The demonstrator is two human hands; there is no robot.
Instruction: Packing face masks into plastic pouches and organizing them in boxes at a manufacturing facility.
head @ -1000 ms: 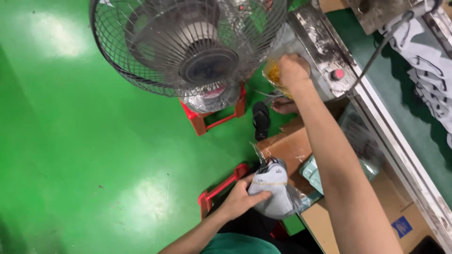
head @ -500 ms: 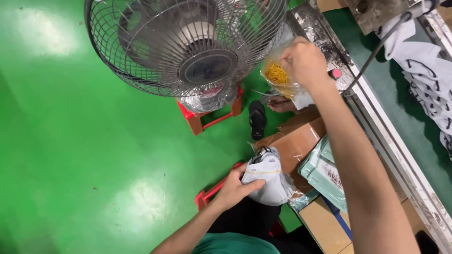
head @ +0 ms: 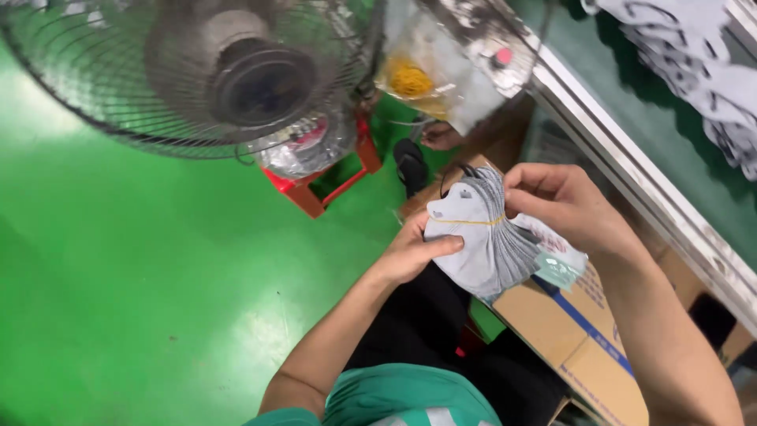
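Grey fanned bundle [head: 482,235], banded yellow, held two-handed.

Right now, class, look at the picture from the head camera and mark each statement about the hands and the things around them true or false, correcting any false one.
1. Both hands hold the grey stack. True: the left hand and right hand grip the grey stack.
2. A red band circles the stack. False: the rubber band is yellow.
3. The floor is green. True.
4. The fan stands to the right of the stack. False: it is up and to the left.
5. A cardboard box lies below the right forearm. True.
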